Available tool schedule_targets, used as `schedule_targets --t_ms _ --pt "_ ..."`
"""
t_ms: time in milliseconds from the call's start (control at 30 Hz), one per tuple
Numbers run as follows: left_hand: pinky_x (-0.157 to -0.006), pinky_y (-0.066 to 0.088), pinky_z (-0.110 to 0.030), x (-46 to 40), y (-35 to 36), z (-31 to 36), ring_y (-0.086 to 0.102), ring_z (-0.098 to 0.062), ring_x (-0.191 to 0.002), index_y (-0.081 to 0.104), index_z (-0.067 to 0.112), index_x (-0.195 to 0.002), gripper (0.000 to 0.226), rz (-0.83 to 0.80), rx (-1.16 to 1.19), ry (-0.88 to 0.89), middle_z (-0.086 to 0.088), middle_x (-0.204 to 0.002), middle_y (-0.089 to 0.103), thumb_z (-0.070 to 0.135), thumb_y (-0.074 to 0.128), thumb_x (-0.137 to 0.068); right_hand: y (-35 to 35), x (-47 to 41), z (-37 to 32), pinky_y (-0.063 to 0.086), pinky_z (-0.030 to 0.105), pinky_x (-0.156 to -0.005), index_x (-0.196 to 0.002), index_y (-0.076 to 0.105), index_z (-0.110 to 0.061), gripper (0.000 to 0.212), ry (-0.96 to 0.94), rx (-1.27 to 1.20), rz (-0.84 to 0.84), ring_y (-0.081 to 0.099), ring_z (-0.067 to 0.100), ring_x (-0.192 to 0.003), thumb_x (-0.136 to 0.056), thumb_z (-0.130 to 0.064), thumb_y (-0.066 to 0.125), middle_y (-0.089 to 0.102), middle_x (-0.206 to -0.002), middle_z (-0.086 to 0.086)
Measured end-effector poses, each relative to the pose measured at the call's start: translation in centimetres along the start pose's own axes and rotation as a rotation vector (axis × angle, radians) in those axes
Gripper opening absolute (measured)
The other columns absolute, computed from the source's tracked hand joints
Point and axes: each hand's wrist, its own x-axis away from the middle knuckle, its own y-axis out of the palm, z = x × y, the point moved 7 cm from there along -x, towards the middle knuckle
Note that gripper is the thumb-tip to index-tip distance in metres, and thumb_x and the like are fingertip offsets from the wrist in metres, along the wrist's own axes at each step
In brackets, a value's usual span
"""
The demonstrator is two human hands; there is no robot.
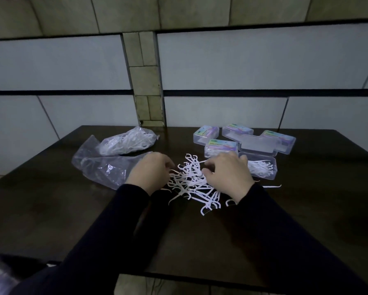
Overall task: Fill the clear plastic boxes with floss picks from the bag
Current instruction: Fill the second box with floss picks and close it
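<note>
A loose pile of white floss picks (pixel 191 179) lies on the dark table (pixel 51 199). My left hand (pixel 150 171) rests at the pile's left edge, its fingers curled into the picks. My right hand (pixel 228 175) sits on the pile's right side, fingers bent down among the picks. Whether either hand holds any picks is hidden. Just right of my right hand stands an open clear box (pixel 262 167) with several picks inside, its lid (pixel 257 145) raised behind it. A clear plastic bag (pixel 125 141) with more picks lies at the back left.
Three closed clear boxes with coloured labels (pixel 205 135), (pixel 237 129), (pixel 220 146) and one more (pixel 282 140) cluster at the back right. An emptied, crumpled stretch of bag plastic (pixel 102 167) spreads left of my left hand. A single pick (pixel 272 186) lies right of my right wrist. A tiled wall rises behind the table.
</note>
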Motion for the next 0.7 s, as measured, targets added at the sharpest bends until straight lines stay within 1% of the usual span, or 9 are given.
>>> schedule_targets --t_ms 67,100,133,200,300,367,467,567,700 --pt "-0.091 0.05 -0.025 0.3 -0.6 -0.8 0.061 -0.013 -0.104 0.07 0.022 -0.111 0.031 -0.113 -0.051 -0.014 0.002 -0.116 0.066 0.005 0.054 -0.09 0.2 0.1 -0.6 0.027 0.046 -0.103 -0.122 0.062 -0.033 0.038 -0.037 0.01 0.016 0.043 0.022 -0.122 -0.093 -0.051 0.046 0.06 -0.122 -0.003" --pt "-0.091 0.05 -0.025 0.6 -0.6 -1.1 0.06 -0.013 -0.105 0.069 0.022 -0.113 0.033 -0.165 -0.078 -0.01 0.002 -0.118 0.066 0.004 0.056 -0.089 0.2 0.2 -0.9 0.026 0.046 -0.103 -0.124 0.061 -0.033 0.041 -0.058 0.019 0.018 0.043 0.021 -0.123 -0.093 -0.054 0.045 0.059 -0.124 -0.003" --pt "-0.093 0.049 -0.025 0.9 -0.6 -1.2 0.059 -0.013 -0.109 0.067 0.023 -0.118 0.036 -0.211 -0.104 -0.004 0.002 -0.121 0.064 0.005 0.058 -0.088 0.3 0.2 -1.2 0.025 0.046 -0.104 -0.126 0.059 -0.033 0.044 -0.075 0.027 0.017 0.042 0.021 -0.124 -0.092 -0.057 0.044 0.057 -0.126 -0.003" --pt "-0.1 0.046 -0.031 1.2 -0.1 -1.6 0.054 -0.015 -0.118 0.06 0.025 -0.127 0.044 -0.261 -0.137 -0.003 0.002 -0.132 0.056 0.006 0.059 -0.088 0.5 0.4 -1.7 0.023 0.046 -0.105 -0.13 0.055 -0.032 0.049 -0.098 0.05 0.015 0.04 0.021 -0.127 -0.092 -0.06 0.041 0.054 -0.129 -0.002" --pt "-0.105 0.043 -0.038 1.3 0.7 -2.3 0.049 -0.02 -0.124 0.055 0.026 -0.132 0.05 -0.233 -0.151 0.001 -0.002 -0.14 0.045 0.011 0.061 -0.086 0.9 0.6 -2.0 0.021 0.048 -0.107 -0.135 0.051 -0.032 0.056 -0.109 0.085 -0.013 0.037 0.021 -0.129 -0.091 -0.064 0.04 0.05 -0.134 -0.002" --pt "-0.105 0.042 -0.037 1.3 1.1 -2.6 0.049 -0.021 -0.124 0.054 0.023 -0.133 0.048 -0.233 -0.153 -0.001 -0.003 -0.14 0.046 0.012 0.059 -0.087 1.2 0.7 -1.8 0.02 0.048 -0.108 -0.136 0.05 -0.032 0.056 -0.095 0.089 -0.04 0.035 0.021 -0.131 -0.091 -0.064 0.04 0.049 -0.136 -0.002" --pt "-0.104 0.042 -0.033 1.3 1.0 -2.9 0.05 -0.019 -0.124 0.057 0.023 -0.131 0.041 -0.205 -0.121 -0.008 -0.001 -0.139 0.048 0.016 0.059 -0.09 1.3 0.7 -1.5 0.019 0.048 -0.108 -0.135 0.051 -0.035 0.051 -0.094 0.072 -0.056 0.035 0.021 -0.131 -0.092 -0.061 0.041 0.051 -0.136 -0.003" --pt "-0.102 0.044 -0.033 1.2 0.9 -2.5 0.054 -0.015 -0.118 0.063 0.024 -0.124 0.035 -0.167 -0.059 0.011 0.004 -0.132 0.057 0.02 0.062 -0.09 1.0 0.8 -1.3 0.022 0.047 -0.106 -0.132 0.053 -0.036 0.046 -0.088 0.042 -0.056 0.038 0.019 -0.128 -0.092 -0.058 0.044 0.055 -0.13 -0.006" --pt "-0.095 0.048 -0.03 1.2 1.2 -0.7 0.059 -0.011 -0.107 0.069 0.027 -0.113 0.024 -0.136 -0.022 0.057 0.007 -0.118 0.064 0.025 0.065 -0.089 0.2 0.9 -0.5 0.025 0.042 -0.099 -0.123 0.059 -0.037 0.038 -0.081 0.017 -0.037 0.045 0.015 -0.117 -0.09 -0.053 0.05 0.063 -0.117 -0.012"
